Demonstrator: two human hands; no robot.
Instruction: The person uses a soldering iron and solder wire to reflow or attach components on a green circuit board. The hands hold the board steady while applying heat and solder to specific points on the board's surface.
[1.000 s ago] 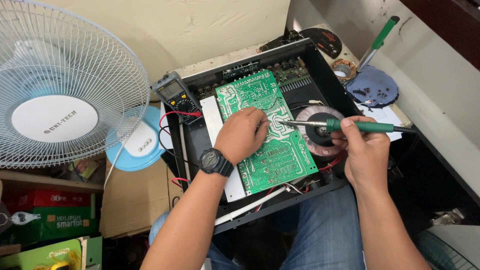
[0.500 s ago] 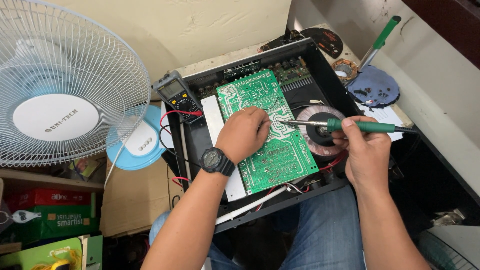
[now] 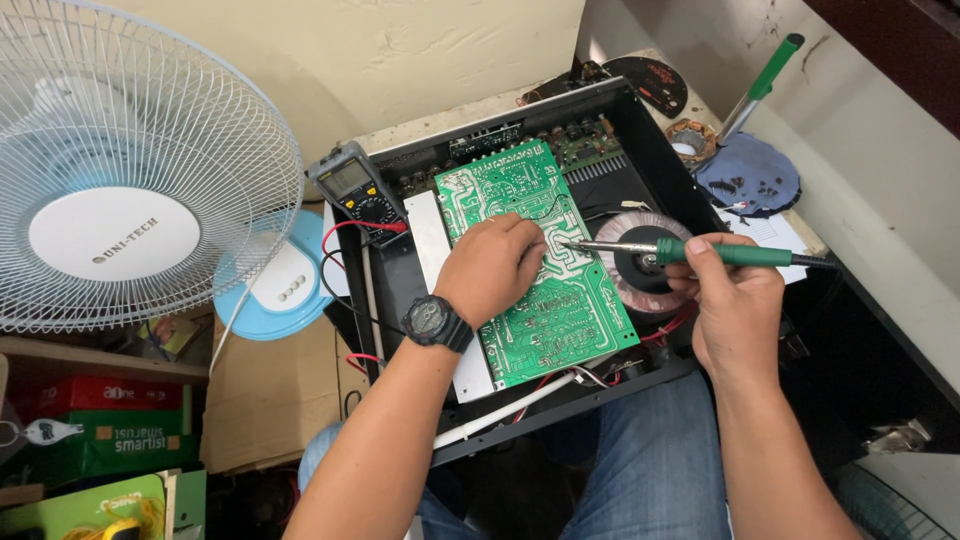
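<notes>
A green circuit board (image 3: 540,270) lies solder side up inside an open black metal chassis (image 3: 655,150), tilted so its far end points up and left. The left hand (image 3: 495,265), with a black digital watch (image 3: 437,323) on the wrist, rests knuckles-up on the middle of the board, its grip curled shut against the surface; whether the fingers pinch anything is hidden under the hand. The right hand (image 3: 735,300) has its grip closed around the green handle of a soldering iron (image 3: 690,250), held nearly level, with the metal tip pointing left and meeting the board just beside the left fingertips. Under the iron's shaft, at the board's right edge, sits a round toroidal transformer (image 3: 640,275) with red wires near it. A white strip runs along the board's left edge. At the chassis's far left corner a dark multimeter (image 3: 357,190) leans, its red and black leads trailing down. Further left stands a white table fan (image 3: 130,170) on a pale blue base. Far right, on the counter (image 3: 900,250), a green-handled tool (image 3: 760,85) stands over a blue cloth (image 3: 750,175).
</notes>
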